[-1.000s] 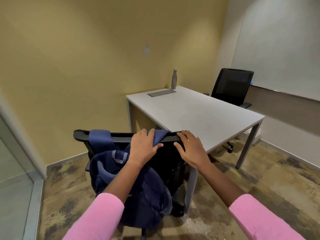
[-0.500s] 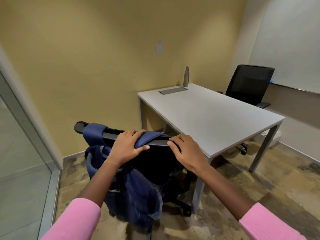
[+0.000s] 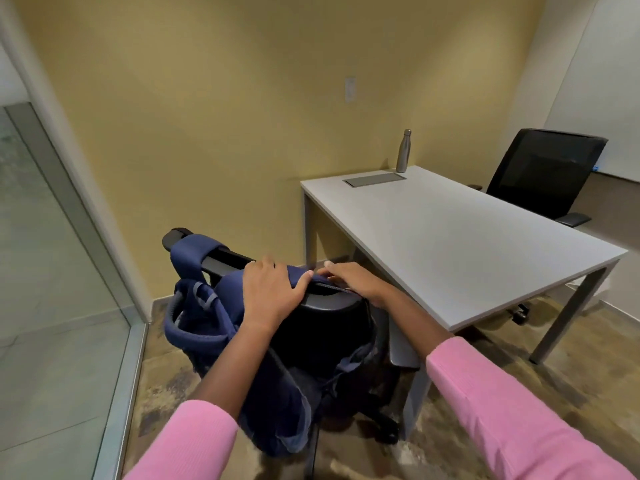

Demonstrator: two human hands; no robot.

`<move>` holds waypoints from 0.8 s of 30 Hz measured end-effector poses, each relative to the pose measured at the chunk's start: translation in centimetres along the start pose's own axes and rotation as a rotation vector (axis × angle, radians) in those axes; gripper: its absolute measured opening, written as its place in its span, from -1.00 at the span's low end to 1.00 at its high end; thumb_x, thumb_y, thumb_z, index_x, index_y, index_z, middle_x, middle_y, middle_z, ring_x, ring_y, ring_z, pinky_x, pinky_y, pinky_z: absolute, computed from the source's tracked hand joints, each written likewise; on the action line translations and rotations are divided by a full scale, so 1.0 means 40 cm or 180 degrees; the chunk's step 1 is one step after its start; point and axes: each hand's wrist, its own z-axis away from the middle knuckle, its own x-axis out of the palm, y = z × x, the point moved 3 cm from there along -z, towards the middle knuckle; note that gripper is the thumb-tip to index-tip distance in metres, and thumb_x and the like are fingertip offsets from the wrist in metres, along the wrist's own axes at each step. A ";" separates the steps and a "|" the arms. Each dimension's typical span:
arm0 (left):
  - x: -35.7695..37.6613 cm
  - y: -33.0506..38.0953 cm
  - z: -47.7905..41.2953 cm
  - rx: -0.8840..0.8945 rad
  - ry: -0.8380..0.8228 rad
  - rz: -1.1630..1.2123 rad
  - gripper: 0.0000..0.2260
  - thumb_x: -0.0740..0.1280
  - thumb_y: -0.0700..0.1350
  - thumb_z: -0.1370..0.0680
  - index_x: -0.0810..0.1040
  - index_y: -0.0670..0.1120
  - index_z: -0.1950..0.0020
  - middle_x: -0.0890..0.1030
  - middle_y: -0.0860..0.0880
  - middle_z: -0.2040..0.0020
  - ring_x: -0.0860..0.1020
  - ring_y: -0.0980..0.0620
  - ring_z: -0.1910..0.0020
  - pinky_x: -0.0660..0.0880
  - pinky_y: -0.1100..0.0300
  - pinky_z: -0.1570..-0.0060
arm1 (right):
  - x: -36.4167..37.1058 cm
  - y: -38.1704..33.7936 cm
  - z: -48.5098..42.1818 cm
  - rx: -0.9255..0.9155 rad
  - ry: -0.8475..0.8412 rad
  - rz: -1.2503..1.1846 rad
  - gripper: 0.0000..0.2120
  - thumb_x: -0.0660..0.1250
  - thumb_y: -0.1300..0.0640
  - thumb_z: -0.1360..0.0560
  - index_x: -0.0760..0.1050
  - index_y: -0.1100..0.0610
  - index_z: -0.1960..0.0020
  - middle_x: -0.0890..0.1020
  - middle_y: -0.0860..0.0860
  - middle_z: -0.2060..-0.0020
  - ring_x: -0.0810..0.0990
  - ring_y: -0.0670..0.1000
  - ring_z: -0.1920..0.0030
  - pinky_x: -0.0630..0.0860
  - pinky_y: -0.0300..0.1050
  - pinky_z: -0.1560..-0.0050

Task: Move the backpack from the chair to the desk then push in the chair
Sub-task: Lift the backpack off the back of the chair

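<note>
Head view looks down over two pink-sleeved arms reaching to a black chair [image 3: 332,327] that stands at the near corner of a white desk [image 3: 460,244]. A navy backpack [image 3: 221,327] hangs off the back of that chair, its straps draped over the top rail and its body sagging down the near side toward the floor. The left hand [image 3: 272,294] lies on top of the rail where the blue strap crosses it, fingers close together and curled down over the fabric, thumb stretched out toward the other hand. The right hand [image 3: 356,280] rests on the rail just beside it, fingers laid flat and slightly spread, not visibly wrapped round anything. On the far end of the desk a metal bottle [image 3: 403,151] stands upright near the yellow wall, next to a flat grey panel [image 3: 375,179]. A second black chair [image 3: 542,173] sits on the desk's far side. Glass partition [image 3: 45,271] runs along the left.
</note>
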 end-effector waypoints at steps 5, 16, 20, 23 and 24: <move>-0.002 -0.034 -0.003 0.0047 0.0080 0.0312 -0.54 0.21 0.19 -0.50 0.53 -0.24 0.16 0.55 -0.24 0.20 0.49 -0.21 0.16 0.36 -0.04 0.08 | 0.009 0.028 -0.059 0.0488 -0.0343 0.0390 -0.49 -0.01 -0.13 -0.58 0.49 0.22 -0.21 0.53 0.19 -0.24 0.49 0.13 -0.24 0.33 0.04 -0.36; -0.019 -0.058 0.018 0.0316 0.0226 0.0766 -0.20 -0.11 0.46 -0.37 0.57 -0.14 -0.04 0.60 -0.16 0.15 0.53 -0.16 0.14 0.42 0.02 0.06 | -0.045 0.014 -0.035 -0.0193 0.0219 0.0196 -0.70 0.19 -0.01 -0.54 0.40 0.16 0.27 0.46 0.08 0.32 0.37 -0.01 0.31 0.30 -0.17 0.25; -0.026 -0.057 0.027 0.0669 0.0125 0.0787 -0.18 -0.12 0.49 -0.35 0.52 -0.12 -0.15 0.58 -0.13 0.08 0.53 -0.14 0.09 0.42 0.01 0.02 | -0.066 -0.011 0.015 -0.0270 0.0342 0.0330 -0.69 0.19 -0.05 -0.53 0.41 0.18 0.20 0.42 0.13 0.24 0.34 0.06 0.21 0.27 -0.09 0.16; -0.029 -0.055 0.036 0.0808 0.0096 0.0802 -0.18 -0.11 0.48 -0.37 0.50 -0.13 -0.18 0.57 -0.13 0.06 0.53 -0.14 0.09 0.44 0.01 0.02 | -0.072 -0.020 0.061 -0.0281 0.0439 0.0296 -0.64 0.22 -0.04 -0.52 0.48 0.27 0.16 0.51 0.15 0.25 0.43 0.06 0.21 0.37 -0.03 0.09; -0.030 -0.051 0.040 0.0842 0.0096 0.0777 -0.19 -0.12 0.47 -0.38 0.50 -0.14 -0.18 0.58 -0.14 0.06 0.53 -0.15 0.09 0.45 0.00 0.02 | -0.073 -0.017 0.075 -0.0289 0.0543 0.0348 -0.63 0.23 -0.03 -0.51 0.50 0.31 0.11 0.58 0.14 0.20 0.50 0.04 0.18 0.43 0.00 0.03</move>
